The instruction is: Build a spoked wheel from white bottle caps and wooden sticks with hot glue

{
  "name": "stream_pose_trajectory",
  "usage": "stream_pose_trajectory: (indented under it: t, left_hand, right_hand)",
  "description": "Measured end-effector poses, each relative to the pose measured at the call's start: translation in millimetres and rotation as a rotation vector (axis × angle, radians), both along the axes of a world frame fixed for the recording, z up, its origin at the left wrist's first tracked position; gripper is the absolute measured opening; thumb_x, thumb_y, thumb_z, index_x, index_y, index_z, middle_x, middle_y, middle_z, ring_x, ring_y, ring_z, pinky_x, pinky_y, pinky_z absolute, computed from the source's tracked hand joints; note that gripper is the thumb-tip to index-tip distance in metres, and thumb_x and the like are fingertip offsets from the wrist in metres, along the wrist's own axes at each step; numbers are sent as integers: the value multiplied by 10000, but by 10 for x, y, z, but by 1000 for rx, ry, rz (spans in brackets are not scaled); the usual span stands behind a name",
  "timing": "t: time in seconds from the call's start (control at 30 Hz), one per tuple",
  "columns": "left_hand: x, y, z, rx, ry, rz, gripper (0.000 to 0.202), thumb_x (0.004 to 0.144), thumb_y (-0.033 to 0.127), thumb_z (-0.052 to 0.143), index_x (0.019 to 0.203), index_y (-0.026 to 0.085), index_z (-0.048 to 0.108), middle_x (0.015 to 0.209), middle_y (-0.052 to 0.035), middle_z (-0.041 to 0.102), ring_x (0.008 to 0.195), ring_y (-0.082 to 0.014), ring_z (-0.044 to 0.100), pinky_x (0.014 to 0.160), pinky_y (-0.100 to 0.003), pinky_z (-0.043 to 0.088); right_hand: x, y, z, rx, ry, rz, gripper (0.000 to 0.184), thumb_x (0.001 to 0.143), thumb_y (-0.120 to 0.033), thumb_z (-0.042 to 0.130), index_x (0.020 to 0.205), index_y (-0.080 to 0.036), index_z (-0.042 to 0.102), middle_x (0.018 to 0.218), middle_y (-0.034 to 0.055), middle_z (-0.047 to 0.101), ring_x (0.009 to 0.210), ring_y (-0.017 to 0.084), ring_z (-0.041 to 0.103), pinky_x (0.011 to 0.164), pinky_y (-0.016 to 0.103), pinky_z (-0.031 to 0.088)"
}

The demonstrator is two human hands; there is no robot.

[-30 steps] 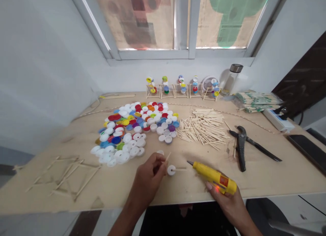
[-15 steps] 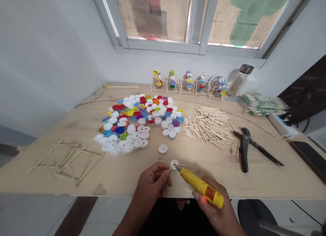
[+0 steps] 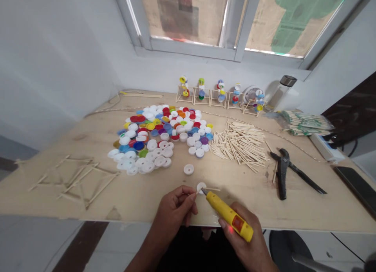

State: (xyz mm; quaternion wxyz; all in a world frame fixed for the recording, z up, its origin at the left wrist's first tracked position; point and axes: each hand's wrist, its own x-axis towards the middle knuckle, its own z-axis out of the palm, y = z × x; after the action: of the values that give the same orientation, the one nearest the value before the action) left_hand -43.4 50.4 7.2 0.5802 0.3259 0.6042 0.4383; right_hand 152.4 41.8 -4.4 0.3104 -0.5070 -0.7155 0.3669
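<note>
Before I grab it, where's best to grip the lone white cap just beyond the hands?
Probably pinch the lone white cap across opposite sides of its round wall, from above: it lies flat, apart from the cap pile, with open space around it.

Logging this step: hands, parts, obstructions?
Left hand pinching thin pale wooden stick. Right hand gripping yellow plastic glue gun, nozzle near round white plastic cap. No obstruction seen.

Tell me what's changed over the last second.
The right hand swung the yellow plastic glue gun left, its nozzle now close to the pale thin wooden stick pinched in the left hand. That hand shifted, uncovering a round white plastic cap. Nothing was grasped or released; the black metal pliers stayed put.
</note>
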Motion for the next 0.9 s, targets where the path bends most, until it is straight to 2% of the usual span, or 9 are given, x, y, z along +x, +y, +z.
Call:
stream_pose_trajectory:
  t: [0.27,0.9]
  left_hand:
    - [-22,1,-29,10,-8,-22,351,673,487,650,775,160,577,507,39,599,336,-63,432,367,-184,297]
    - [-9,-8,-33,0,-15,-7,337,662,480,660,760,166,587,511,39,597,328,-62,416,355,-181,269]
  right_hand:
    - [19,-7,-82,-17,-40,-33,323,866,-395,547,635,-210,419,584,-40,471,526,114,455,502,225,343]
    - [18,-29,-130,-23,-71,-88,343,848,-441,559,628,-210,433,568,-34,477,514,119,459,496,229,354]
